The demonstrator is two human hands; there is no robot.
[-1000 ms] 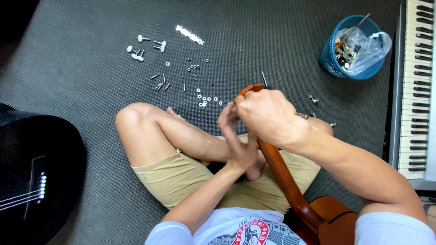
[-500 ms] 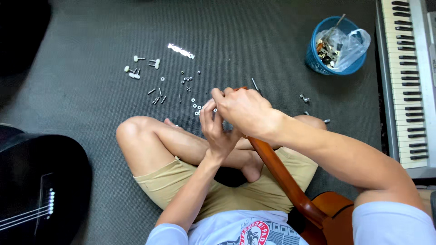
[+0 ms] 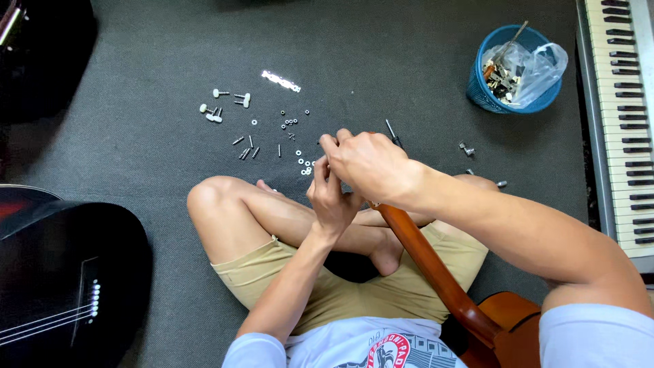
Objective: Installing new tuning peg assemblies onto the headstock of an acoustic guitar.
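I sit cross-legged on a dark grey carpet with a brown guitar neck (image 3: 426,262) rising from my lap. My right hand (image 3: 371,163) covers the top of the neck, fingers curled over the headstock, which is hidden beneath it. My left hand (image 3: 330,197) is pressed against the same spot from below, fingers closed around the neck's end. Just beyond my hands lie several small washers and screws (image 3: 293,133) and white-knobbed tuning pegs (image 3: 225,105). A thin dark tool (image 3: 392,133) pokes out past my right hand.
A black guitar body (image 3: 68,272) lies at the left. A blue basket (image 3: 507,68) holding a plastic bag and odd parts stands at the far right, beside a keyboard (image 3: 623,116). A small metal plate (image 3: 281,80) and loose metal parts (image 3: 466,148) rest on the carpet.
Both hands have stayed together on the guitar's headstock. The view has shifted, so the hands sit closer to the scattered parts.
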